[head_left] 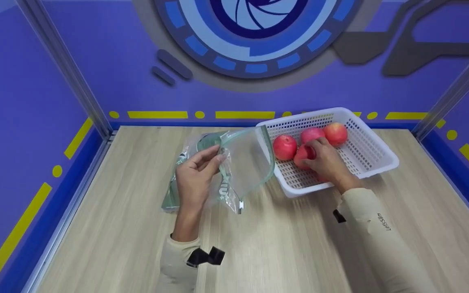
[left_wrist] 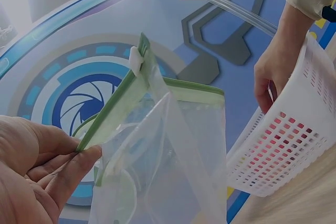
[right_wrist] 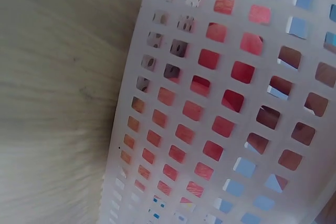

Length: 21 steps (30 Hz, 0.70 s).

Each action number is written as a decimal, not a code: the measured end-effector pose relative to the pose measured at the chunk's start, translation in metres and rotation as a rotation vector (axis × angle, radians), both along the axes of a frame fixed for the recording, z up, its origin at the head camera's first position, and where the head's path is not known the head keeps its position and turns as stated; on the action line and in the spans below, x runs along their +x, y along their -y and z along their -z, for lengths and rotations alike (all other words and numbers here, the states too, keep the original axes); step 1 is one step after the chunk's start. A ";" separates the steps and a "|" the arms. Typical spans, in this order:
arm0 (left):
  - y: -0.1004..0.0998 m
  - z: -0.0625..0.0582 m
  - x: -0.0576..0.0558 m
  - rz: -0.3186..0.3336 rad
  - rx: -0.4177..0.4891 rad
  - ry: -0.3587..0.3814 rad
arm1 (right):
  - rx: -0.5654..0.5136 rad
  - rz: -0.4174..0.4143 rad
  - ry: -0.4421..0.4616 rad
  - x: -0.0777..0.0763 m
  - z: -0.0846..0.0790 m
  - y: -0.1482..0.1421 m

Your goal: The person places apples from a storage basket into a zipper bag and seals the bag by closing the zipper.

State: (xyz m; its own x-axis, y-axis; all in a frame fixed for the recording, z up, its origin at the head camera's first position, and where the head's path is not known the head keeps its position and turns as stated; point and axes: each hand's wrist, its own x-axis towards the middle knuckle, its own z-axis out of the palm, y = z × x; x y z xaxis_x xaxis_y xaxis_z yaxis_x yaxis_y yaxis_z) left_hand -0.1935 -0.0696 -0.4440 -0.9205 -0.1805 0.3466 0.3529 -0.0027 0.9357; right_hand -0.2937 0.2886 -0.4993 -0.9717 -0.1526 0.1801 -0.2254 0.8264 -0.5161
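Observation:
My left hand [head_left: 196, 175] pinches the green-edged rim of a clear slider zip bag [head_left: 246, 156] between thumb and fingers. In the left wrist view the bag's mouth is spread apart, with a white slider [left_wrist: 136, 60] at one corner. To the right, my right hand [head_left: 331, 163] reaches into a white perforated basket [head_left: 386, 156], thumb and fingers curled round a red apple [head_left: 301, 158]. Other apples lie beside it, among them a red one [head_left: 285, 147] and a yellowish-red one [head_left: 335, 134]. Only the basket's side wall [right_wrist: 210, 116] and red fruit behind its holes show in the right wrist view.
Everything stands on a wood-grain table [head_left: 259, 244]. A blue patterned panel [head_left: 108, 81] rises behind it, with side panels to left and right and metal posts [head_left: 71, 73] at the corners. The bag's right edge overlaps the basket's left rim in the head view.

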 end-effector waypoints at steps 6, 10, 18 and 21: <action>0.000 0.000 0.000 -0.001 -0.006 0.002 | 0.034 -0.001 -0.003 -0.001 0.002 0.000; 0.000 0.000 0.000 -0.003 -0.006 0.002 | 0.070 -0.018 0.033 0.000 0.003 0.001; 0.000 0.000 -0.001 -0.006 -0.006 0.000 | 0.108 -0.022 0.074 0.001 0.002 0.004; 0.000 0.000 0.000 -0.004 -0.004 0.004 | 0.101 -0.034 0.057 0.001 0.003 0.004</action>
